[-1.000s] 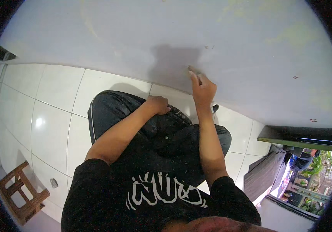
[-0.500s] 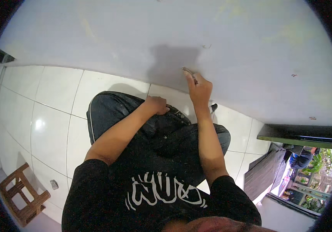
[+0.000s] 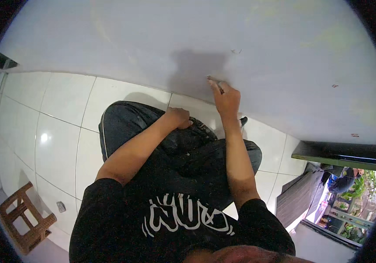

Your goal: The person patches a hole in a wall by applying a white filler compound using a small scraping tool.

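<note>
My right hand [image 3: 228, 100] is closed round a small thin tool [image 3: 216, 82], dark and mostly hidden by the fingers, so its kind does not show. Its tip is at the pale wall [image 3: 284, 57], low down, beside a shadow cast on the surface. My left hand [image 3: 178, 117] is closed and rests over my bent leg in dark trousers [image 3: 126, 125]. What its curled fingers hold, if anything, is hidden; dark, paint-spotted cloth lies right by them.
White floor tiles [image 3: 61, 131] run along the wall's foot. At the lower left stand a brown woven stool frame [image 3: 28, 219] and a small grey lump [image 3: 61, 206]. A dark ledge [image 3: 337, 151] juts out at right, near grey boards [image 3: 299, 190] and an opening with plants.
The right hand stays at nearly the same spot on the wall, with the tool's angle slightly altered. My left hand has barely moved.
</note>
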Motion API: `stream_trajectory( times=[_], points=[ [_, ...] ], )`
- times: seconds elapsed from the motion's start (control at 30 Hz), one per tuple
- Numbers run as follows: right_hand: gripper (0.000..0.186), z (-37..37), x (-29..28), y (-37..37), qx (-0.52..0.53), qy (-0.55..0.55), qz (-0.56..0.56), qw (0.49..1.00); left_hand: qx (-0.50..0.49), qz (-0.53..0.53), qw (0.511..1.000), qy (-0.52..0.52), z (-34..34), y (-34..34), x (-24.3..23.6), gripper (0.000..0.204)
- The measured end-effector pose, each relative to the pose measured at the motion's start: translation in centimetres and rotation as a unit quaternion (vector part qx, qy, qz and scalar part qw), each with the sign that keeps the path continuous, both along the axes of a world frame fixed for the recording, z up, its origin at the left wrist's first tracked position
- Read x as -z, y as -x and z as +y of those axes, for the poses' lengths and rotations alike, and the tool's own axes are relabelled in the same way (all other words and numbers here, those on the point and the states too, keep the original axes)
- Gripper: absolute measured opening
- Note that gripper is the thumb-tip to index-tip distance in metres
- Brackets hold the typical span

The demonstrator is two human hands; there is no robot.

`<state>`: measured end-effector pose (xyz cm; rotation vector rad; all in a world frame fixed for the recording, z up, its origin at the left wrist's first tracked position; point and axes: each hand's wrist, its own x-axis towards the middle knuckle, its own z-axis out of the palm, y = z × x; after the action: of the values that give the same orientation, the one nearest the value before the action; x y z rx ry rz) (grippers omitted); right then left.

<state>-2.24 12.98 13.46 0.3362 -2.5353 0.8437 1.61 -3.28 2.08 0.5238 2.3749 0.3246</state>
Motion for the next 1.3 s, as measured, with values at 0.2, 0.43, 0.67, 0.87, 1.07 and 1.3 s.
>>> stream_trajectory(
  times=[0.2, 0.43, 0.67, 0.87, 1.07, 1.3],
  points=[
    [0.035, 0.8, 1.6, 0.9, -0.006, 0.034, 0.011, 0.999, 0.007, -0.029, 1.0, -0.006, 0.2, 0.2, -0.2, 0.064],
    [0.042, -0.6, -0.5, -0.3, 0.008, 0.048, 0.014, 0.999, -0.006, -0.046, 0.999, 0.004, -0.2, 0.4, -1.0, 0.063],
    [0.038, -0.3, 1.8, 0.2, -0.005, -0.078, 0.05, 0.996, -0.018, -0.015, 1.0, -0.015, -0.3, 0.1, -1.1, 0.061],
    [0.04, -0.3, 2.2, 0.2, 0.002, -0.105, 0.026, 0.994, -0.001, -0.023, 1.0, -0.003, -0.3, 0.0, -1.0, 0.06],
    [0.04, 0.1, 2.0, 0.2, 0.014, -0.003, 0.002, 1.0, -0.012, -0.032, 0.999, -0.001, 0.0, 0.3, -1.4, 0.061],
    [0.041, -0.2, 2.3, 0.3, 0.001, -0.02, 0.022, 1.0, -0.006, -0.019, 1.0, -0.017, -0.3, 0.2, -0.7, 0.063]
  ],
)
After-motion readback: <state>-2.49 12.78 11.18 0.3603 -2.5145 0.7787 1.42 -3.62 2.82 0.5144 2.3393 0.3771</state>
